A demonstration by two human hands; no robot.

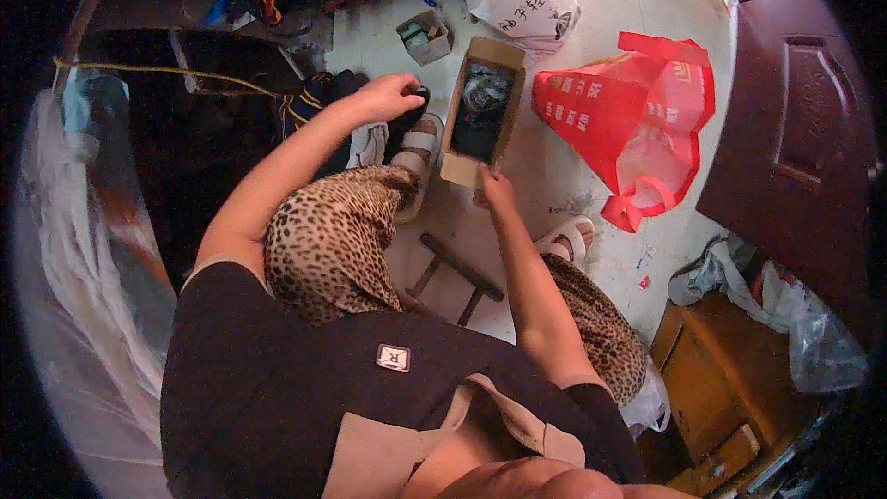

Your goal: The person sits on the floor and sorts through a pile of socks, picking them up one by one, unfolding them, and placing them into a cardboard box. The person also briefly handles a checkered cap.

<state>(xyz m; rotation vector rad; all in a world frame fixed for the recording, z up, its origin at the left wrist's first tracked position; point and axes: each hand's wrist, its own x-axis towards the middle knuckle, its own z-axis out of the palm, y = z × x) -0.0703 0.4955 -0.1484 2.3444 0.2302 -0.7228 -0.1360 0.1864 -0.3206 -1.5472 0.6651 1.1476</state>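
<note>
My left hand [395, 98], its fingers bent, is over a dark item [418, 105] that looks like a shoe; whether it grips this item is unclear. On the floor in front of me stands an open, long cardboard box [450, 132]. Inside the box lies dark material with crumpled clear plastic [485, 90] on top. My right hand [495, 188] pinches the box's near end flap between thumb and fingers. A light sandal [419, 142] on my left foot is close to the box's left side.
Right of the box lies a red bag [596, 97]. Beyond it are a small carton [428, 48] and a white printed bag [520, 0]. A low stool frame [461, 267] is between my legs. A wooden cabinet [721, 360] and a dark red door [783, 104] stand right.
</note>
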